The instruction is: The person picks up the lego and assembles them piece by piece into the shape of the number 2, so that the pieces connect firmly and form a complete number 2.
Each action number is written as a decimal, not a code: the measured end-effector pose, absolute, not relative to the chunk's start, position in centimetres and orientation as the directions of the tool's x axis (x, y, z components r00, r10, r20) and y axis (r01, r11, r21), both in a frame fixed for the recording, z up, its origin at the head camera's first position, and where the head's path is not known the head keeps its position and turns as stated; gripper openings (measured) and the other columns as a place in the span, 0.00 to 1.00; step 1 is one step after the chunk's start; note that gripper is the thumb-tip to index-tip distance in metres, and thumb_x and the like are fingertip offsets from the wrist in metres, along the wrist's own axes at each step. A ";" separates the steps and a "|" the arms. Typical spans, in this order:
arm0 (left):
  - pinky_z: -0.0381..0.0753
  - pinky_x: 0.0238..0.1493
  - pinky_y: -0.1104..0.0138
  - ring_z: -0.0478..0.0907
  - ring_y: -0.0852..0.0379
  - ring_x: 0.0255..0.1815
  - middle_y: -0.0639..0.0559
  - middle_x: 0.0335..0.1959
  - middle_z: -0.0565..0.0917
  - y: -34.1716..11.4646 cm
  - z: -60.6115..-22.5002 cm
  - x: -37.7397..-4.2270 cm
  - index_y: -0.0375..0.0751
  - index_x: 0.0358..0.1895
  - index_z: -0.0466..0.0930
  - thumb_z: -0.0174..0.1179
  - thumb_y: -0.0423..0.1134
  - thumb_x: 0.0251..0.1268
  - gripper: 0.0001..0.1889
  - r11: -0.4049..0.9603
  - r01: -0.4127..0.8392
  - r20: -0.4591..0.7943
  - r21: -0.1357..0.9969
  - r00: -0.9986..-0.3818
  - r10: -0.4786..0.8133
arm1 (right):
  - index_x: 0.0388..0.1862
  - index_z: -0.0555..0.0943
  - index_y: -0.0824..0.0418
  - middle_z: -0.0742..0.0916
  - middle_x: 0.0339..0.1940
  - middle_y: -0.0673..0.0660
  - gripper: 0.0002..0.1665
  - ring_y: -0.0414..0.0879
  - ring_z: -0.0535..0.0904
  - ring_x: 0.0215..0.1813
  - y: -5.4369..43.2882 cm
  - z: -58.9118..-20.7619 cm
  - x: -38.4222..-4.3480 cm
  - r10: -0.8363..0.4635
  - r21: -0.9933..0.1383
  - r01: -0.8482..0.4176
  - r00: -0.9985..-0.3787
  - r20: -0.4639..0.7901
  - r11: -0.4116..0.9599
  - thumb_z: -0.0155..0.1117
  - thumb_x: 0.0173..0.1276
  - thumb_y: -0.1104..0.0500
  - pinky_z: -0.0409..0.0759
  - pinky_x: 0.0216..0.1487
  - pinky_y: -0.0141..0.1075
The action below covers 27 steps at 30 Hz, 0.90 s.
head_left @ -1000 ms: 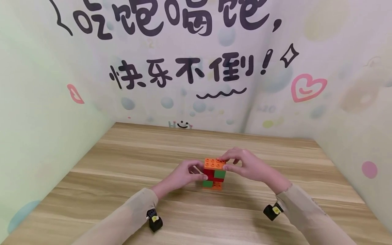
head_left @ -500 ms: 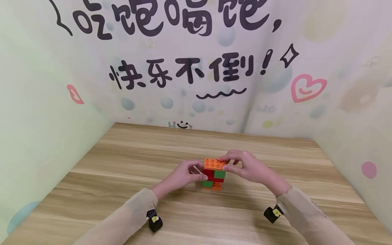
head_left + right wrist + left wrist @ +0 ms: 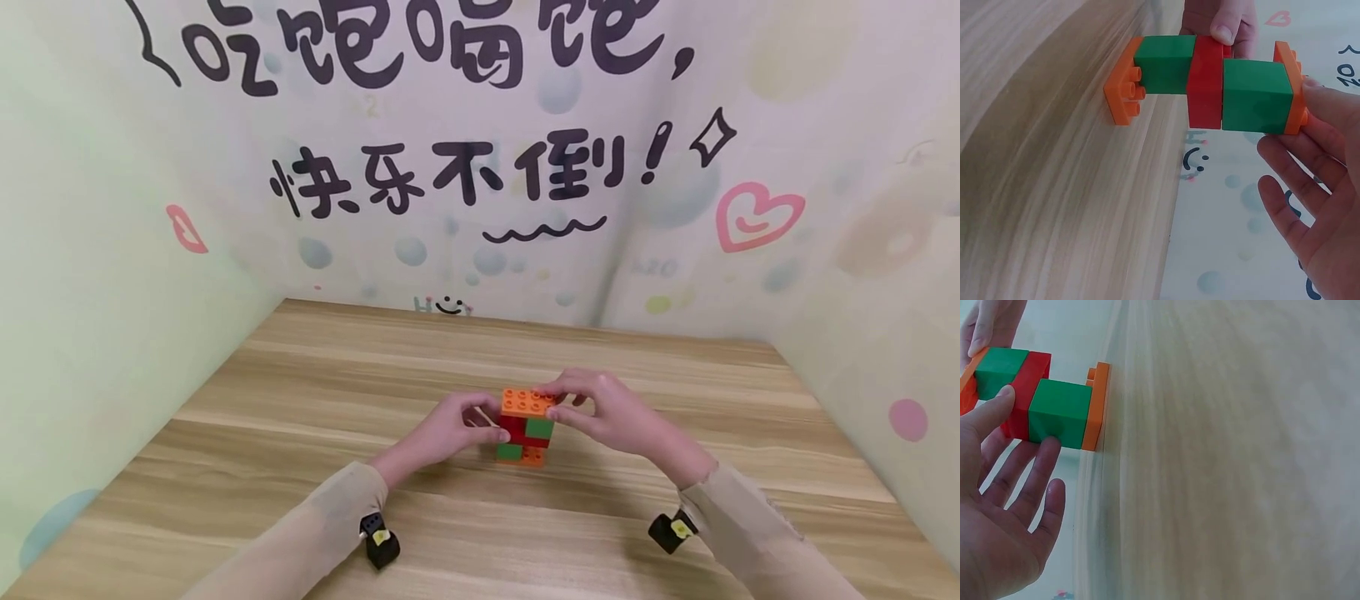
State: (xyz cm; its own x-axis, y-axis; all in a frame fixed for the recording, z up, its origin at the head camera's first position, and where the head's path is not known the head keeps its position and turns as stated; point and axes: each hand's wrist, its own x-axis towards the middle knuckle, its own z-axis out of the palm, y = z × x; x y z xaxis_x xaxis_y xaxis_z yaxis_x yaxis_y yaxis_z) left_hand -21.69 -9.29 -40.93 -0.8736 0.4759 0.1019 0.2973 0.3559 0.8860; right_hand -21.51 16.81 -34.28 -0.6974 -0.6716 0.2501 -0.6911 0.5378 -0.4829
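A small stack of toy building bricks stands on the wooden table in the head view. Its top is an orange plate (image 3: 519, 405) with studs. Under that come an upper green brick (image 3: 1257, 95), a red brick (image 3: 1205, 81) and a lower green brick (image 3: 1060, 412). At the bottom lies another orange plate (image 3: 1121, 90) on the table. My left hand (image 3: 450, 429) holds the stack's left side, thumb on the red brick. With thumb and fingers, my right hand (image 3: 617, 414) pinches the top orange plate at its right end; some fingertips are hidden behind the stack.
The wooden table (image 3: 337, 375) reaches back to a printed cloth wall (image 3: 375, 275) with dark lettering. Pale side walls stand left and right. A black wrist device (image 3: 381, 548) hangs by the left sleeve, another black device (image 3: 670, 532) by the right.
The right hand has dropped slightly while keeping its grip on the top orange plate. The left hand and the stack look almost the same; the head view has shifted a little.
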 end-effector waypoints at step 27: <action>0.82 0.40 0.65 0.81 0.59 0.39 0.47 0.47 0.86 -9.0 -40.4 -22.5 0.43 0.53 0.83 0.66 0.44 0.65 0.16 0.395 0.264 0.069 0.880 -0.893 0.444 | 0.67 0.77 0.49 0.85 0.59 0.48 0.25 0.41 0.82 0.51 16.9 -35.3 -22.2 -0.588 -0.457 -0.668 -0.740 0.325 0.588 0.63 0.72 0.52 0.83 0.52 0.38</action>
State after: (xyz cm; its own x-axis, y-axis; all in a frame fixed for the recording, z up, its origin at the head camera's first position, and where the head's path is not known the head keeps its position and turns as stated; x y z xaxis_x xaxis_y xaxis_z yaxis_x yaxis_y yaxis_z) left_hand -22.52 -9.02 -40.45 -0.8933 0.4441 0.0690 0.2641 0.3946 0.8801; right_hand -22.23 16.94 -35.29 -0.7405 -0.5885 0.3247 -0.6675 0.5877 -0.4572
